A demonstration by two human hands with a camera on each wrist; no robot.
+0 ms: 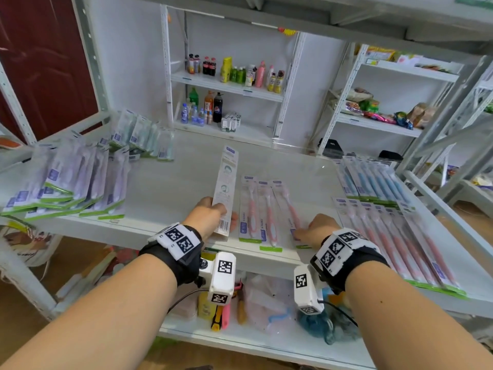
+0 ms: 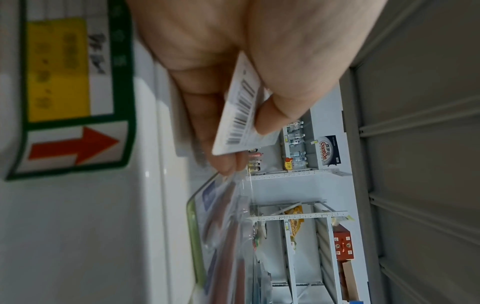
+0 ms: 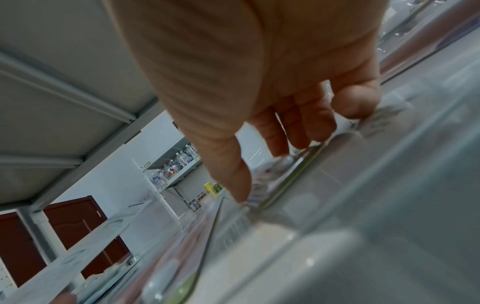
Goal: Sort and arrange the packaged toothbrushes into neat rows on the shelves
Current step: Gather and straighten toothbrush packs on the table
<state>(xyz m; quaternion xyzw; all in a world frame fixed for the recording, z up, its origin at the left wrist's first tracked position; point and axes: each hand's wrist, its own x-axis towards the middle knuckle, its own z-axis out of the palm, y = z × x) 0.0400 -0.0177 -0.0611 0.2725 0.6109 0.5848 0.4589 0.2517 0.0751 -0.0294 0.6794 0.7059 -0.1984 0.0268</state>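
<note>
On the white shelf (image 1: 173,182) three pink toothbrush packs lie side by side (image 1: 252,209). My left hand (image 1: 222,213) pinches the barcode end of a toothbrush pack (image 1: 226,188) turned white back up, held just left of them and pointing away from me. The left wrist view shows my left hand (image 2: 246,142) with thumb on top and fingers beneath that pack (image 2: 240,121). My right hand (image 1: 300,232) rests its fingertips on the near end of the rightmost pink pack (image 1: 288,206). In the right wrist view my right hand (image 3: 298,148) has its fingers (image 3: 319,123) stretched out onto the clear plastic.
A loose heap of purple packs (image 1: 66,188) fills the shelf's left, green ones (image 1: 141,137) behind it. Blue packs (image 1: 373,180) and a long pink row (image 1: 400,236) line the right side. Bags and tools sit on the lower shelf (image 1: 266,303). Drinks shelves stand behind.
</note>
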